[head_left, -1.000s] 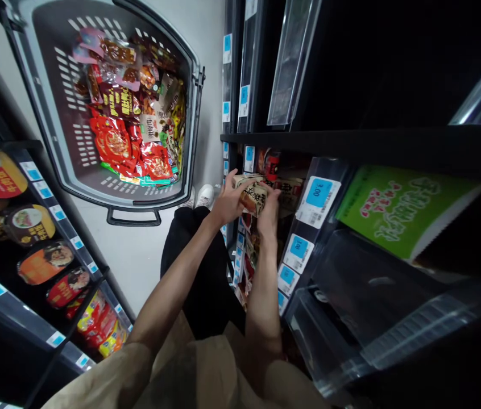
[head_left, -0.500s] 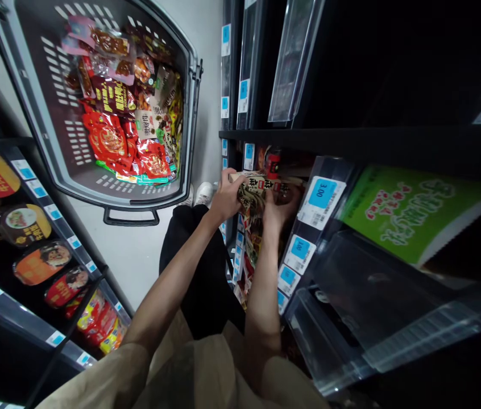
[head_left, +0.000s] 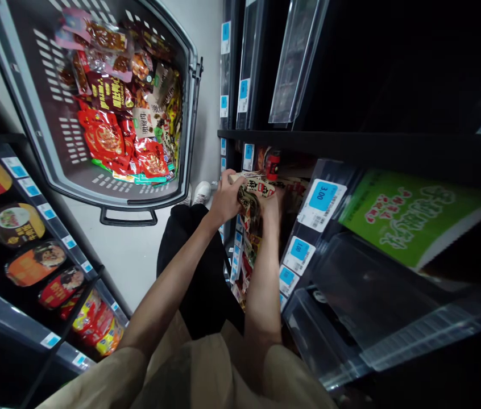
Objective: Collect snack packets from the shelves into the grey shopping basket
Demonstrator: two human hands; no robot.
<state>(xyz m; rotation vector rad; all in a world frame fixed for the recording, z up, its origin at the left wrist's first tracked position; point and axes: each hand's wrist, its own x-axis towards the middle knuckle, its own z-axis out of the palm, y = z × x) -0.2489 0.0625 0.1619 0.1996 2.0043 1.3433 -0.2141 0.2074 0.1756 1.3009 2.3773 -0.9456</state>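
My left hand (head_left: 226, 197) is closed around the near end of a bunch of beige snack packets (head_left: 252, 186) with dark print and red labels, at the shelf on the right. My right hand (head_left: 273, 205) reaches in at the far side of the same packets, touching them; its fingers are hidden among the packets and in the shelf's shadow. Just beyond the bunch is a small red-and-black item (head_left: 272, 165). More colourful packets (head_left: 251, 250) hang or lie below, between my forearms.
To the left, a grey shopping basket (head_left: 59, 196) on the floor holds many snack packets (head_left: 104, 136). Shelves with instant-noodle tubs (head_left: 36, 263) line the left side. Price tags (head_left: 321, 199), clear dividers (head_left: 295, 62) and a green package (head_left: 398, 213) are on the right shelves.
My right hand has slid deeper into the shelf, its thumb no longer showing on top of the packets. My left hand keeps its hold. The view has shifted slightly.
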